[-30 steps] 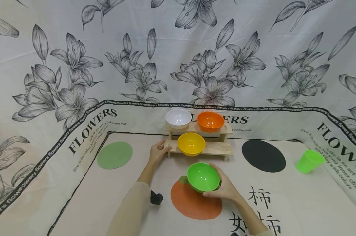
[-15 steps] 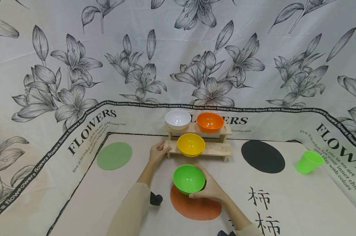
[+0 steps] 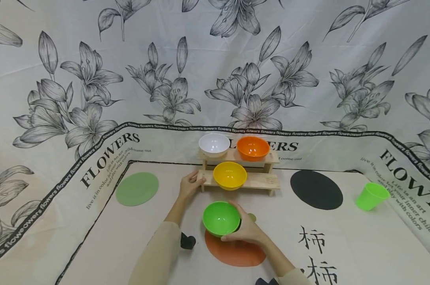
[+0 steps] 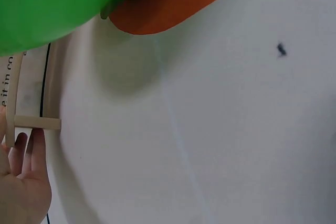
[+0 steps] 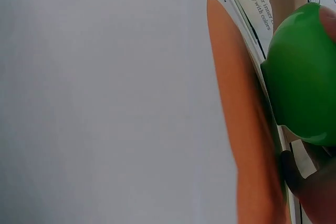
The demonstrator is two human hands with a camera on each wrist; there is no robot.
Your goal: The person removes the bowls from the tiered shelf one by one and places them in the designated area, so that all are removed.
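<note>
- Your right hand (image 3: 248,229) had its fingers and thumb curled round the far-right side of the round green plastic bowl (image 3: 220,218), holding it just above the near edge of the worktop (image 3: 343,237).
- Over the last second you carried that bowl leftward and slightly away from you: it had sat over the middle of the orange persimmon print (image 3: 235,251), and it now hung past that print's upper-left edge.
- My reading is that the bowl was in transit toward the rack rather than being set down on the print.
- The bowl stayed upright, its mouth facing up and a little toward you; being round, it has no long axis across the worktop, only the vertical one through rim and base.
- Your left hand (image 3: 190,185) had not shifted; its fingers were curled round the left end of the two-tier pale wooden rack (image 3: 261,180), steadying it.
- On the rack's lower tier sat a yellow plastic bowl (image 3: 230,175), just beyond the green one.
- On the upper tier stood a white plastic bowl (image 3: 214,144) and an orange plastic bowl (image 3: 252,148), side by side.
</note>
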